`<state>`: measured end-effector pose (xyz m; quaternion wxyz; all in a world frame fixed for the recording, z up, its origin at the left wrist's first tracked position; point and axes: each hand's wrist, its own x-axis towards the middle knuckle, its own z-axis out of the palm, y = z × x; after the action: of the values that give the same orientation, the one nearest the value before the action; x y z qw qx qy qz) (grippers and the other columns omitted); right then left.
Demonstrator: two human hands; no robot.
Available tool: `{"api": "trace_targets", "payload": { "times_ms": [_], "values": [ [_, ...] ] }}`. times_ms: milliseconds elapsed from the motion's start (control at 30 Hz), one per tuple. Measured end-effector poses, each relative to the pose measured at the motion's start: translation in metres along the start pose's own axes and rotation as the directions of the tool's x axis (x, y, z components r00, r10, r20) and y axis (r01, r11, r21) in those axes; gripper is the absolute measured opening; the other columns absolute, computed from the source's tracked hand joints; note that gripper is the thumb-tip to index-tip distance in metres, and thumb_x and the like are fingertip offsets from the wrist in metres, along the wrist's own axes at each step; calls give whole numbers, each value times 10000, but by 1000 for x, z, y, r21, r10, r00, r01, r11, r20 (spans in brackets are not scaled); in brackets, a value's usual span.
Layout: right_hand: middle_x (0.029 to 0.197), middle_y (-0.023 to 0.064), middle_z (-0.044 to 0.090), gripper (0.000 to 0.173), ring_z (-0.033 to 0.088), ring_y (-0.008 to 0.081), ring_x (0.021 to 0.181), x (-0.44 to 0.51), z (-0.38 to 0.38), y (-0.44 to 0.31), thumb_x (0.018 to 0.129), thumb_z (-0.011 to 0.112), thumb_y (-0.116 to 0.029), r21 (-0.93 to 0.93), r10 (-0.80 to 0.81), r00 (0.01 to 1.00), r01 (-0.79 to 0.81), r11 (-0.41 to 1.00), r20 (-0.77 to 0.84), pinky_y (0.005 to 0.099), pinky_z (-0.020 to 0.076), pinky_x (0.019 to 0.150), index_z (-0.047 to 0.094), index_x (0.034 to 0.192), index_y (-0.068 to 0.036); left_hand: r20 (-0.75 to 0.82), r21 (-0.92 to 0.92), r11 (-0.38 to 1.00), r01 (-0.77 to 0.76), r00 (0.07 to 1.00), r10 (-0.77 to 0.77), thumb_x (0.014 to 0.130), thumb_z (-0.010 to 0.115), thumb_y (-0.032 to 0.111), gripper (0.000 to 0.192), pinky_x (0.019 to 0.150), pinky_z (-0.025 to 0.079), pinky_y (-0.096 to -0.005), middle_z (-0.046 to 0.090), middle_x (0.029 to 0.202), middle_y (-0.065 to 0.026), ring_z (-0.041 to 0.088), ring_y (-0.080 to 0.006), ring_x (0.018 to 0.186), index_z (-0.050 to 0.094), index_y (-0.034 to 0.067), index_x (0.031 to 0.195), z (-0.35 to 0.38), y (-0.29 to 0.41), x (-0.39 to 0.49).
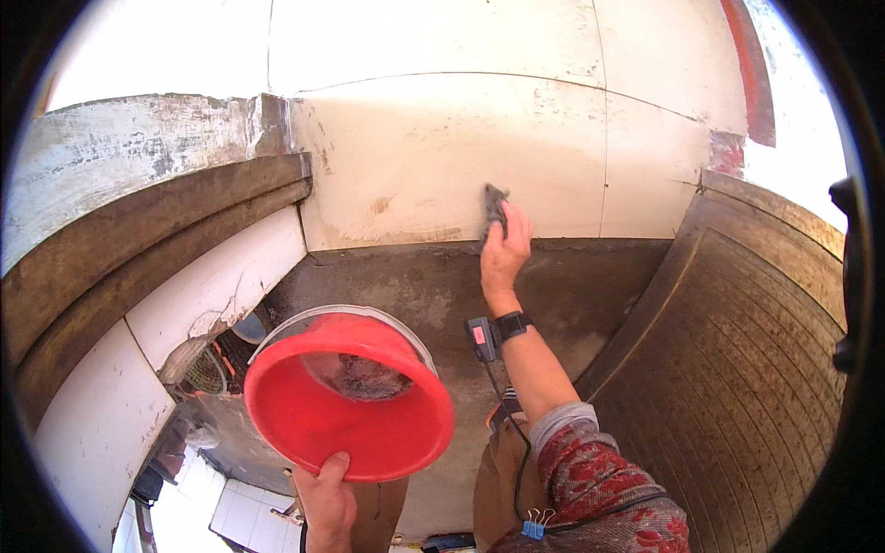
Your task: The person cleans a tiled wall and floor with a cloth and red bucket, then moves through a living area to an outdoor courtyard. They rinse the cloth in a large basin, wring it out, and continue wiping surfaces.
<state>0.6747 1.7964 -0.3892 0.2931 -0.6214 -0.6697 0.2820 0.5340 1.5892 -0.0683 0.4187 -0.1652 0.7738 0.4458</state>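
My left hand (328,501) grips the near rim of a red plastic basin (349,428), thumb over the edge. The basin is tilted and dark, murky water shows inside it. Behind it curves the pale rim of another round container (409,336), mostly hidden. Held in my right hand (508,252), a grey crumpled cloth or scouring pad (495,207) touches the white tiled wall (415,159). Brownish smears mark the tiles around it. A wristband with a small device (482,339) and a black cable is on my right forearm.
A ribbed, stained sink slab (719,366) stands at the right. Along the left runs a brown ledge (173,200) above white tiles with a broken edge (207,325). A dark concrete surface (415,276) lies below the wall. A mesh basket (207,372) shows through the broken opening.
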Motion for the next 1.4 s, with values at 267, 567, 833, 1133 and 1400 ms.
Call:
{"api": "trace_targets", "payload": {
  "times_ms": [267, 567, 833, 1133, 1400],
  "values": [
    [1072, 158, 627, 325, 586, 319, 1042, -70, 47, -79, 774, 555, 74, 311, 2, 971, -78, 947, 238, 410, 472, 926, 639, 1075, -15, 34, -79, 997, -22, 999, 25, 754, 593, -93, 545, 1015, 414, -389, 575, 1247, -141, 561, -267, 1137, 471, -68, 1284, 4, 6, 0],
    [1104, 199, 621, 283, 571, 369, 1023, -31, 45, -18, 867, 523, -38, -168, -101, 995, 102, 980, 12, 458, 455, 926, 613, 1133, -1, -5, -74, 997, 30, 1000, -30, 754, 592, -101, 556, 1002, 426, -391, 568, 1252, -147, 567, -270, 1125, 460, -70, 1293, -3, 8, 4],
    [1078, 208, 629, 273, 584, 368, 1009, -21, 79, -81, 883, 494, -39, 132, -301, 944, 284, 950, 137, 460, 467, 907, 598, 1134, -8, -41, -76, 997, 4, 999, -8, 751, 579, -120, 569, 998, 431, -396, 568, 1247, -148, 564, -272, 1131, 455, -59, 1303, -6, 9, 6],
    [993, 191, 592, 307, 564, 383, 981, -49, 122, -111, 811, 481, 36, 283, -400, 771, 292, 913, 495, 453, 479, 836, 615, 1084, -10, -11, -106, 993, 44, 999, -45, 748, 582, -123, 619, 1010, 423, -401, 539, 1286, -152, 540, -277, 1164, 417, -35, 1338, -17, 7, 5],
    [985, 153, 599, 239, 573, 357, 941, 5, 158, -120, 830, 521, -24, 295, -468, 796, 374, 879, 384, 435, 490, 796, 647, 1032, -40, -41, -115, 993, 37, 998, -42, 743, 605, -90, 592, 1007, 418, -387, 561, 1257, -146, 553, -270, 1143, 443, -48, 1311, -21, 3, 1]
  ]
}}
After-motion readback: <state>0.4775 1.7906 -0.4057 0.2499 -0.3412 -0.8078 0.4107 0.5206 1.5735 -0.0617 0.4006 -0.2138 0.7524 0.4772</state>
